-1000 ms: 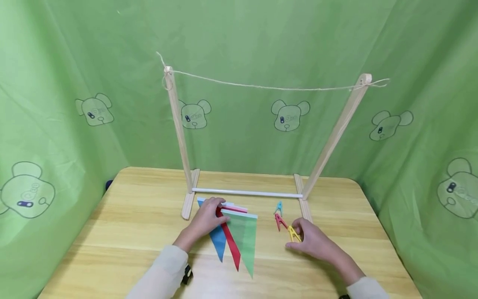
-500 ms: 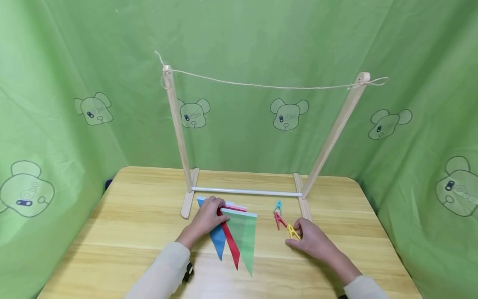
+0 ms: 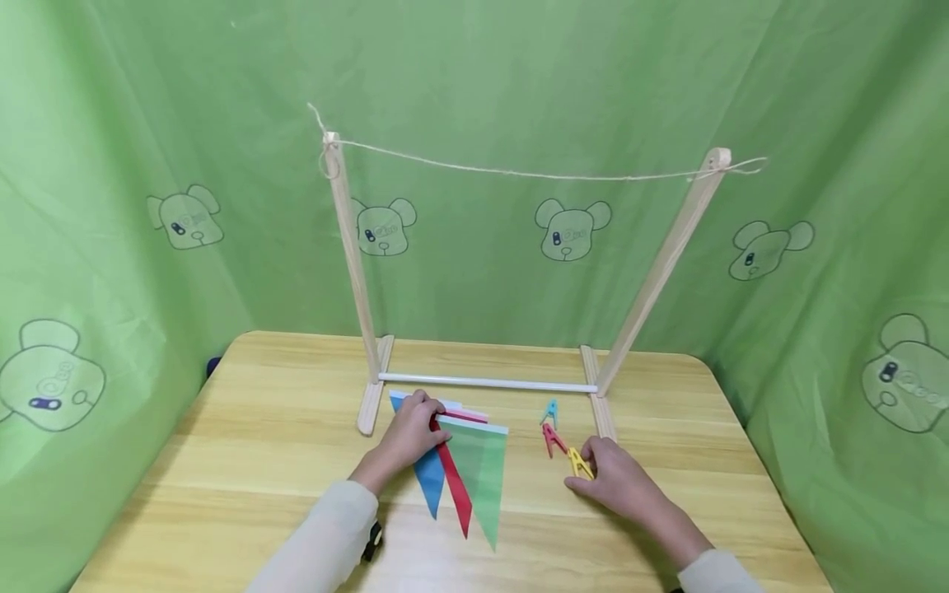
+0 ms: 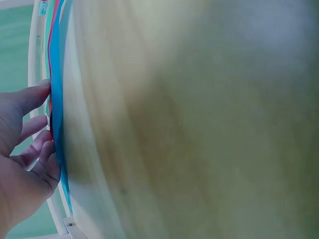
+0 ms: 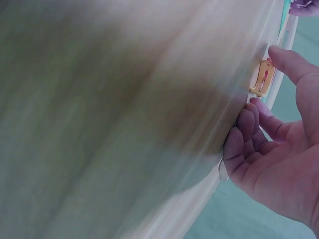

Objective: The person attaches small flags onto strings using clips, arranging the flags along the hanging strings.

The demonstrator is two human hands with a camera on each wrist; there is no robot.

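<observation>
In the head view my left hand [image 3: 409, 435] lies over a fanned stack of cloth pennants, its thumb and fingers around the upper corner of the red pennant [image 3: 457, 496]. The green pennant [image 3: 474, 461] spreads to the right, and the blue pennant [image 3: 428, 479] shows below the hand. White and pink top strips peek out behind. My right hand [image 3: 619, 479] has its thumb and fingers around a yellow clothespin [image 3: 581, 464] on the table, seen between the fingertips in the right wrist view. A red clothespin [image 3: 552, 441] and a turquoise clothespin [image 3: 549, 413] lie just beyond it.
A wooden stand holds a string [image 3: 511, 173] between its left post [image 3: 352, 247] and right post [image 3: 667, 255]. A white rod [image 3: 485, 382] joins the feet along the wooden table [image 3: 245, 461]. Green printed curtains [image 3: 474, 91] enclose the back and sides.
Both hands keep their places on the pennants and at the yellow clothespin. Only a slight shift of the head view is visible.
</observation>
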